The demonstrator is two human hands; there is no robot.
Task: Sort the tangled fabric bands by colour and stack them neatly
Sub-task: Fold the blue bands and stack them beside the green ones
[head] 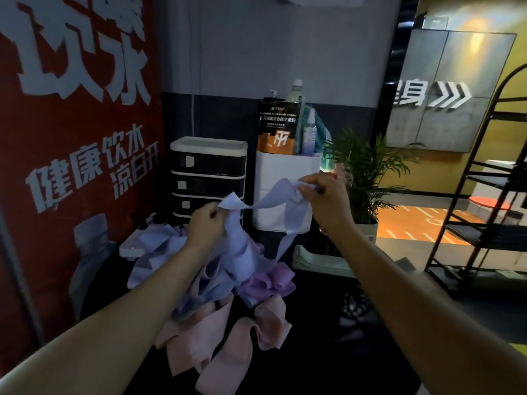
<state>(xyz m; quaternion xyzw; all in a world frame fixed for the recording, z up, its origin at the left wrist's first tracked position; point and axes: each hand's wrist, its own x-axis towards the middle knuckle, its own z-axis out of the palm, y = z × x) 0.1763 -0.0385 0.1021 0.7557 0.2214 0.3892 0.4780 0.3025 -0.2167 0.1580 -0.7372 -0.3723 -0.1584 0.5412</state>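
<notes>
While both hands are raised above the dark table [319, 323], a pale blue band [266, 202] is stretched between them: the left hand [206, 223] pinches one end at thumb and curled fingers, the right hand [325, 199] grips the other end, bunched in its fingers, up toward 1 o'clock from the left. A loose loop of the same band hangs from the right hand down to the heap. Item, heap of tangled bands, centre of table, beneath the left hand: pale blue bands [211, 283] uppermost and toward 10 o'clock; purple bands [269, 282] at 3 o'clock of the heap, touching the blue; pink bands [225, 346] at 6 o'clock, nearest the person, spread in folded loops. Item, black-and-white drawer unit [208, 178], at 12 o'clock behind the heap. Item, white bin [285, 178] just beside it at 1 o'clock, holding an orange-and-black pouch [278, 126] and bottles. Item, potted palm [365, 172], 2 o'clock. Item, black metal rack [484, 209], 3 o'clock. Item, red wall poster [71, 124], 9 o'clock.
</notes>
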